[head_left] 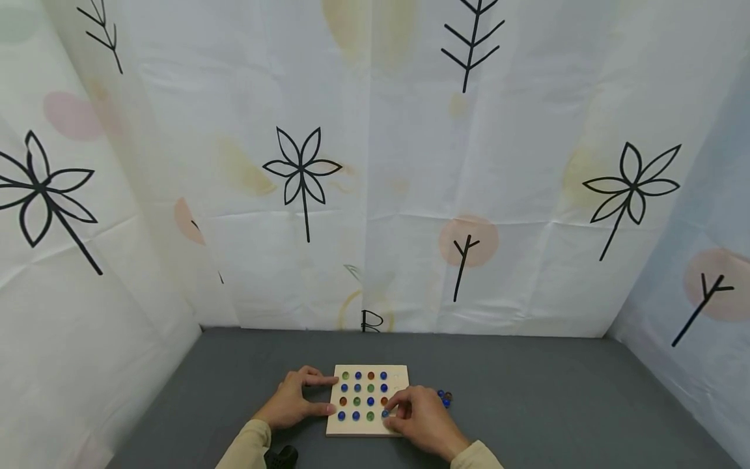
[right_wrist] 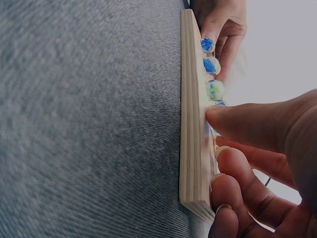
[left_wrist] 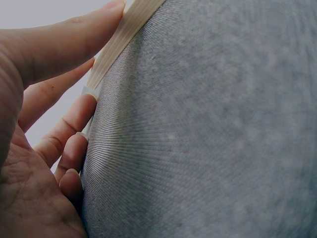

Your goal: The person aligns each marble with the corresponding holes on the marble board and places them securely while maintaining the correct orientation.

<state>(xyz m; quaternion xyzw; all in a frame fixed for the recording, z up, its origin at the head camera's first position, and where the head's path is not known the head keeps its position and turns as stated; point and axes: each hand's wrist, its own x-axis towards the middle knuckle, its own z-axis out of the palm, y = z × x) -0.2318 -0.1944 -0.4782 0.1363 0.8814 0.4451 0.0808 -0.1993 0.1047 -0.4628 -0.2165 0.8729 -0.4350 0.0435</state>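
Note:
A pale wooden board lies on the grey table, bearing rows of blue, green and orange-brown glass marbles. My left hand rests at the board's left edge, thumb and index finger spread apart and touching it. In the left wrist view, its thumb lies straight against the wooden edge. At the near right part of the board, my right hand pinches a blue marble between thumb and index finger, at the end of the nearest row. The right wrist view shows that thumb low over the board, partly hiding the marble.
Several loose marbles, blue and brown, lie on the table right of the board, behind the right hand. A black object sits by the left sleeve. Patterned white cloth hangs behind the table and at both sides.

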